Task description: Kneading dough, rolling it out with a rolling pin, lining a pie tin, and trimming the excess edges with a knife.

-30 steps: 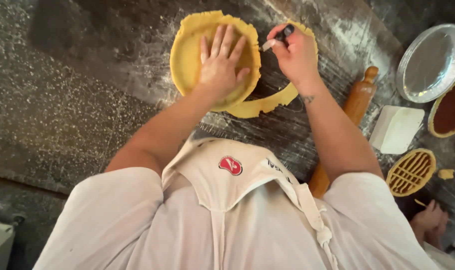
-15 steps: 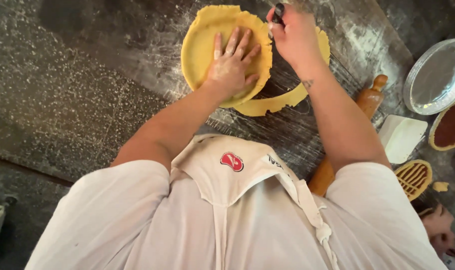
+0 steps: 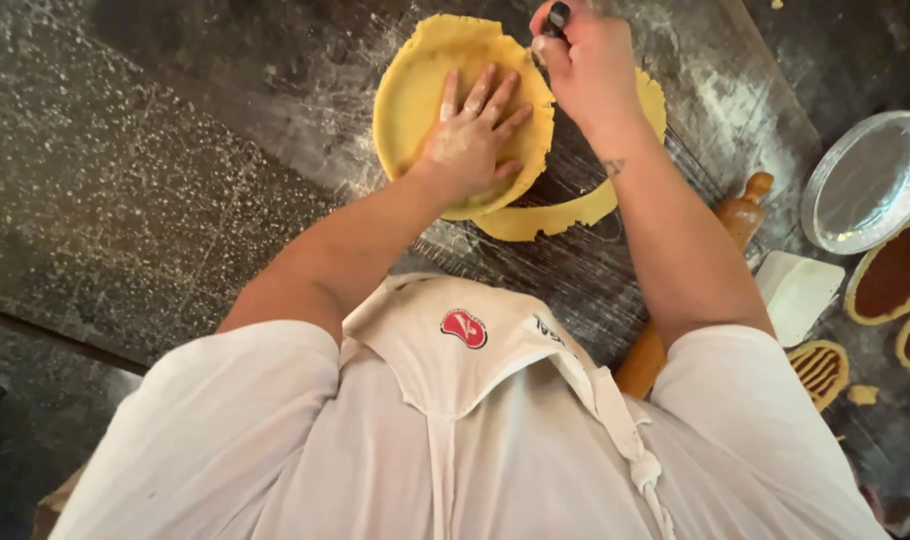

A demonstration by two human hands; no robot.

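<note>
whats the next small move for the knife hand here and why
Probably draw the knife further round the far rim of the dough-lined pan. A cut dough strip already hangs off the near right side, the right hand grips the knife at the rim, and the left hand presses the dough flat.

The left hand (image 3: 470,140) lies flat, fingers spread, on a round yellow dough-lined pie tin (image 3: 415,90) on the floured dark worktop (image 3: 175,180). The right hand (image 3: 585,65) grips a dark-handled knife (image 3: 555,18) at the tin's far rim. A curved strip of trimmed dough (image 3: 555,215) lies beside the tin. To the right are a wooden rolling pin (image 3: 740,215), an empty foil pie dish (image 3: 865,180) and a filled tart (image 3: 895,270).
</note>
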